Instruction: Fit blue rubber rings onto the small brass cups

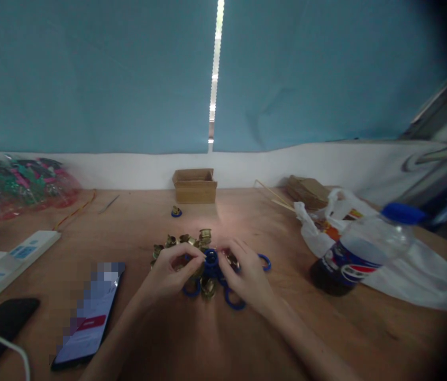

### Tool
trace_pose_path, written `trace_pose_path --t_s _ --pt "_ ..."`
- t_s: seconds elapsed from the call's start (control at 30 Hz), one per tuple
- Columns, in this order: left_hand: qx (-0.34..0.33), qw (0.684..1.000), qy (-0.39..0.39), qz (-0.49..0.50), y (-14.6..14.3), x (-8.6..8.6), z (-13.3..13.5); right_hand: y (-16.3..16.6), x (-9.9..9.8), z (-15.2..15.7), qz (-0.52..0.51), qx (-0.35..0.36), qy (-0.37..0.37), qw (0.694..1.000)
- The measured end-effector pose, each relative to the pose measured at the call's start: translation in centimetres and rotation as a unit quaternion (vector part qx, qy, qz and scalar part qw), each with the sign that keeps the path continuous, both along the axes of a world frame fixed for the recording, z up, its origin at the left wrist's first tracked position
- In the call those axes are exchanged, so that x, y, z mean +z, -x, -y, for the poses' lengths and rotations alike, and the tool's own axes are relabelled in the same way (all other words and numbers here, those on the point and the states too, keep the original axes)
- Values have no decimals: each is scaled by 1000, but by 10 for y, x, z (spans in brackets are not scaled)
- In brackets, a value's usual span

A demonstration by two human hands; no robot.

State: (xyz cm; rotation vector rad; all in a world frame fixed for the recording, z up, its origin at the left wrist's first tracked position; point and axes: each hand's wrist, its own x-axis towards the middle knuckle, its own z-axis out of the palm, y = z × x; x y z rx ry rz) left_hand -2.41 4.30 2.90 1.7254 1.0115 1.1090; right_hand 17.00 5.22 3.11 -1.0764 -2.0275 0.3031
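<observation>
Near the middle of the table, my left hand [176,267] pinches the left side of a small blue ring [211,257] between thumb and forefinger. At the ring's right edge are the closed fingertips of my right hand [245,271]. Whether a brass part sits inside this ring is too small to tell. Around and under my hands lie several brass-coloured flanged fittings [205,235] and several loose blue rings [234,299]. Partly covered by my fingers, the middle of this pile is hard to make out. Farther back stands one brass fitting with a blue ring [176,211] around its base.
Behind the pile is an open cardboard box [195,191]. On the right, a cola bottle [360,256] leans by a white plastic bag [417,280]. To the left lie a phone [96,312], a power strip [17,264], a black device [3,328] and wrapped goods [17,185].
</observation>
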Motion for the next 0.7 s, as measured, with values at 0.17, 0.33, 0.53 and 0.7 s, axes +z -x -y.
trace_pose_path --t_s 0.17,0.33,0.53,0.7 --pt "-108 977 -41 -177 -5 2 14 16 2 -73 166 25 107 980" --pt "-153 942 -131 -268 -15 -8 20 70 -7 -156 208 31 156 965" --pt "-155 937 -136 -282 -18 -9 21 124 -30 -200 200 -20 169 965" --pt "-83 946 -159 -270 -24 -5 23 127 -35 -201 165 -32 151 974"
